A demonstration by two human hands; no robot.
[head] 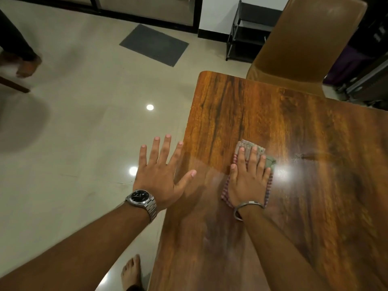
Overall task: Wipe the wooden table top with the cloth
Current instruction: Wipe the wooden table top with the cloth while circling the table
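Observation:
The glossy wooden table top [304, 133] fills the right half of the view. A folded red-and-white checked cloth [249, 149] lies on it near the left edge. My right hand [248, 181] lies flat on the cloth with fingers spread, pressing it to the wood; a metal bangle circles that wrist. My left hand [161, 173], wearing a steel watch, hovers open with fingers apart over the table's left edge and the floor, holding nothing.
A brown chair [304, 45] stands at the table's far end. A black shelf rack [247, 32] and a grey doormat [154, 44] are beyond. Another person's bare foot [27, 66] is at the far left. My own foot [131, 274] stands by the table.

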